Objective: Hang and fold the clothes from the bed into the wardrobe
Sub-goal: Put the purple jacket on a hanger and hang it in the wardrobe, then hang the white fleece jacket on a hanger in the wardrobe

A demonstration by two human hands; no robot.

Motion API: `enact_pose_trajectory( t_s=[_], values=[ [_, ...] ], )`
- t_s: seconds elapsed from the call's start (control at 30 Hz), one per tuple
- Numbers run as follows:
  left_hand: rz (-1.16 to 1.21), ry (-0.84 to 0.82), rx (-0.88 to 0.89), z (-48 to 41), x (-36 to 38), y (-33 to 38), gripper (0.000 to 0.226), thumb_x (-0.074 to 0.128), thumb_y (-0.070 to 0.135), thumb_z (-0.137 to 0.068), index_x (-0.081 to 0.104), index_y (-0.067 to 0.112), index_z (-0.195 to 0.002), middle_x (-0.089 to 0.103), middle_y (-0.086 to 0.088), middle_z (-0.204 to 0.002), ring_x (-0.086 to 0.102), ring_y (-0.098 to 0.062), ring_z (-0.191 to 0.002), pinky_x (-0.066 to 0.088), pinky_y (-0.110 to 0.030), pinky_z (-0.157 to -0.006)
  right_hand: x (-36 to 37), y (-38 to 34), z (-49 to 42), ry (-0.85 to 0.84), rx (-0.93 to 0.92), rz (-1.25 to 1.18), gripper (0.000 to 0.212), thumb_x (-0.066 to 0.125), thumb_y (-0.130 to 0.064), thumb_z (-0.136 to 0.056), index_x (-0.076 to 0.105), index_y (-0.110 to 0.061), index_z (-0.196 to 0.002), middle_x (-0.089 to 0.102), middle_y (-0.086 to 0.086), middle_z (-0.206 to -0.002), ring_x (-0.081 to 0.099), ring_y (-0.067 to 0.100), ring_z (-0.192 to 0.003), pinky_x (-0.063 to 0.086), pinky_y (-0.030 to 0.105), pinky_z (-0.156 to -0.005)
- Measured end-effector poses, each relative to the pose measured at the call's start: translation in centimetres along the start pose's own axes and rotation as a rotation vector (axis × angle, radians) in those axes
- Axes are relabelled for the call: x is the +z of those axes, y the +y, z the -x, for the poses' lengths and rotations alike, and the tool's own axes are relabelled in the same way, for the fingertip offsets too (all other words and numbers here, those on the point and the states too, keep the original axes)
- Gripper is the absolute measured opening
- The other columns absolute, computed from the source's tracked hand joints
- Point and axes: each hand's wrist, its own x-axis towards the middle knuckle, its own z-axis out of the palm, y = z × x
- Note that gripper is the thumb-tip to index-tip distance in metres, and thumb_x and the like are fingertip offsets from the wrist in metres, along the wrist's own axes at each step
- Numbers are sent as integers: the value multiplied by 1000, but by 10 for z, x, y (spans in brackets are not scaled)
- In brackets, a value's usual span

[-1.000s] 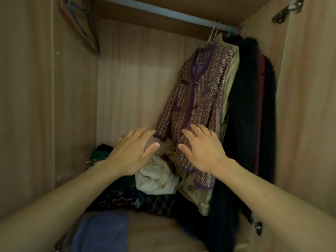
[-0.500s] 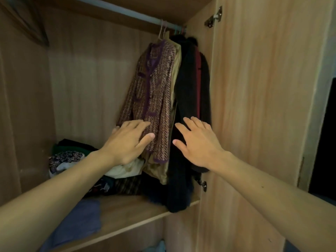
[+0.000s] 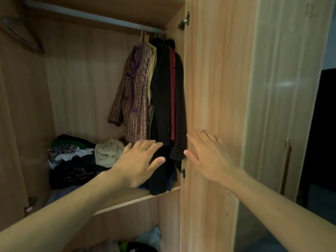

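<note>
**Wardrobe partly filled, both hands empty**

View from the head camera into the open wardrobe [image 3: 112, 84]. At the right end of the rail [image 3: 87, 15] hang several garments pressed close together: a patterned jacket [image 3: 133, 95] with purple trim, a pale garment behind it, and a black coat [image 3: 163, 99] beside a red-striped one against the side wall. On the shelf [image 3: 138, 200] below lies a heap of clothes [image 3: 72, 164], rumpled rather than neatly folded, with a cream garment [image 3: 109, 151] on top at its right. Empty hangers [image 3: 23, 40] hang at the upper left.

The left hand [image 3: 138, 163] is spread flat, fingers straight, in front of the coat's lower part; the right hand [image 3: 209, 155] is likewise flat, before the inner face of the door [image 3: 216, 73]. Neither holds anything, and contact with coat or door cannot be told.

Judgement: the hanging is partly done, and the shelf heap appears to need folding. The bed is out of view, so how many clothes await there cannot be told.
</note>
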Motion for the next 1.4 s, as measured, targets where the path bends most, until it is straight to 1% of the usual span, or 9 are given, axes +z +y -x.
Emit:
enact_pose_trajectory(
  t_s=[0.1, 0.23, 0.37, 0.47, 0.57, 0.73, 0.9, 1.03, 1.4],
  values=[
    [14, -15, 39, 1, -6, 27, 66, 17, 65, -96, 23, 33, -154, 29, 6, -159, 23, -15, -146, 23, -50, -117, -16, 18, 26, 8, 44, -11, 55, 38, -50, -101, 35, -21, -147, 39, 7, -152, 32, 27, -142, 29, 44, -114],
    [68, 5, 134, -5, -15, 59, 79, 9, 70, -88, 29, 31, -153, 32, 4, -158, 25, -18, -146, 25, -52, -116, -44, 40, 66, -17, 127, 105, 52, 38, -48, -101, 37, -20, -144, 41, 9, -150, 36, 29, -138, 33, 44, -108],
    [166, 31, 253, -18, -8, 92, 70, 16, 66, -94, 29, 30, -153, 33, 5, -157, 26, -19, -146, 25, -55, -116, -74, 53, 108, -55, 210, 232, 55, 38, -51, -100, 37, -20, -146, 40, 9, -151, 35, 29, -139, 32, 46, -109],
    [267, 74, 405, -15, 10, 116, 68, 13, 65, -98, 33, 29, -152, 37, 5, -155, 32, -19, -142, 30, -49, -114, -95, 59, 141, -77, 287, 333, 57, 37, -53, -100, 38, -20, -146, 39, 10, -152, 33, 30, -140, 32, 47, -111],
    [383, 71, 515, -5, 32, 141, 78, 10, 69, -92, 41, 25, -148, 43, 2, -151, 37, -19, -140, 31, -41, -113, -111, 59, 176, -121, 399, 392, 59, 35, -56, -99, 37, -21, -147, 36, 7, -154, 28, 28, -143, 28, 45, -113],
    [471, -15, 606, 0, 60, 196, 95, 0, 77, -82, 43, 22, -146, 45, -2, -150, 39, -22, -140, 32, -41, -115, -137, 61, 247, -220, 569, 455, 60, 37, -55, -100, 30, -25, -151, 27, 4, -160, 20, 27, -148, 24, 46, -116],
    [558, -68, 690, 23, 63, 267, 86, 10, 73, -85, 47, 22, -143, 45, -3, -150, 39, -23, -140, 33, -42, -115, -177, 71, 323, -238, 707, 496, 59, 38, -53, -100, 32, -24, -150, 30, 5, -158, 25, 27, -145, 27, 46, -113],
    [526, -120, 799, 46, 66, 338, 73, 13, 69, -92, 44, 28, -144, 40, 0, -153, 35, -19, -142, 31, -45, -115, -203, 84, 397, -229, 847, 506, 60, 37, -54, -100, 31, -23, -151, 31, 4, -158, 29, 27, -143, 31, 45, -111],
    [587, -248, 974, 153, 54, 555, 70, 18, 67, -91, 43, 29, -145, 38, 6, -154, 33, -17, -142, 30, -46, -114, -272, 128, 606, -207, 1043, 456, 56, 40, -51, -100, 36, -22, -148, 34, 5, -156, 31, 27, -141, 28, 44, -111]
  ],
)
